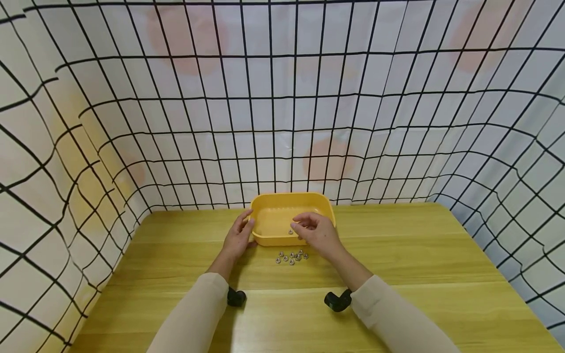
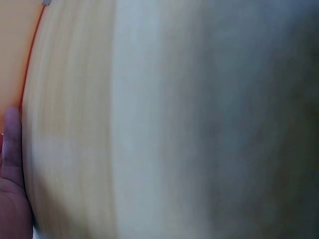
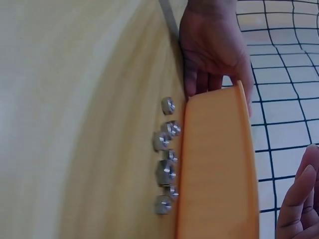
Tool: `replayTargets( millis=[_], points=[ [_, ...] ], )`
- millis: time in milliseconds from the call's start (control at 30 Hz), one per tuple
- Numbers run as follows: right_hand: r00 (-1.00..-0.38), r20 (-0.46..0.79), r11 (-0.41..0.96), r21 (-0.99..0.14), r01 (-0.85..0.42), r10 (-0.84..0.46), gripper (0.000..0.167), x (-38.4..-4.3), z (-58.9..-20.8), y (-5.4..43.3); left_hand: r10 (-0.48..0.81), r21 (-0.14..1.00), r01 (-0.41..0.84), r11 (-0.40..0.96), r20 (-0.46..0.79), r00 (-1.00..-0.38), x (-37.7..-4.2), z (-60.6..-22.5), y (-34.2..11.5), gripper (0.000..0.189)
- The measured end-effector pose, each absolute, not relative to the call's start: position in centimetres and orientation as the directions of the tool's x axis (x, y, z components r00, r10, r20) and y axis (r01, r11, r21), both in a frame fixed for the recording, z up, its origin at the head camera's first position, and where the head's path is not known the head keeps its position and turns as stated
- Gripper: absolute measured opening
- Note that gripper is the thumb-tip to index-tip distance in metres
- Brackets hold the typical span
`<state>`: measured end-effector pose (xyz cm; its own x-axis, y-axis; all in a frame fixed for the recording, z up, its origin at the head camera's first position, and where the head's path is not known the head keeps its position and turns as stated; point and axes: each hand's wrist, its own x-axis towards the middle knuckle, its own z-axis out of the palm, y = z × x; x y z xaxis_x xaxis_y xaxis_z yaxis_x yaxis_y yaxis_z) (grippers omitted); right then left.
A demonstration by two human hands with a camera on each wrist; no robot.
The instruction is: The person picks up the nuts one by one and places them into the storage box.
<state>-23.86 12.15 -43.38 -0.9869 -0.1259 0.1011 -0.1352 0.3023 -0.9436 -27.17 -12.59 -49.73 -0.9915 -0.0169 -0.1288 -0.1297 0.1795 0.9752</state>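
Black-gridded white backdrop stood behind a wood-grain tabletop. Yellow plastic tray sat at the tabletop's 12 o'clock edge. Left hand touched the tray's 9 o'clock end, fingers loosely extended. Right hand hovered at the tray's 4 o'clock, fingers loosely bent and released; one hex nut showed just below its fingertips. Loose hex nuts lay clustered outside the tray at 6 o'clock.

Yellow tray, silvery nuts
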Motion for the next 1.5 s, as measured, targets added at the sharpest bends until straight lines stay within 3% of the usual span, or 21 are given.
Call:
replayTargets(
  millis=[567, 867, 1500],
  points=[
    [-0.997, 0.001, 0.311, -0.950, -0.026, -0.078, 0.016, -21.7, -46.3, 13.6, -0.010, 0.977, -0.107, 0.186, -0.107, -0.994, -27.0, -49.6, -12.7, 0.046],
    [-0.995, -0.063, 0.297, -0.954, 0.038, -0.077, 0.021, -21.7, -47.9, 14.7, -0.003, 0.978, -0.103, 0.184, -0.104, -0.995, -27.2, -50.0, -12.7, 0.050],
    [-0.982, -0.158, 0.363, -0.925, 0.111, -0.103, 0.013, -21.8, -49.8, 15.8, -0.016, 0.975, -0.113, 0.189, -0.112, -0.994, -27.2, -49.8, -12.7, 0.047]
  ],
)
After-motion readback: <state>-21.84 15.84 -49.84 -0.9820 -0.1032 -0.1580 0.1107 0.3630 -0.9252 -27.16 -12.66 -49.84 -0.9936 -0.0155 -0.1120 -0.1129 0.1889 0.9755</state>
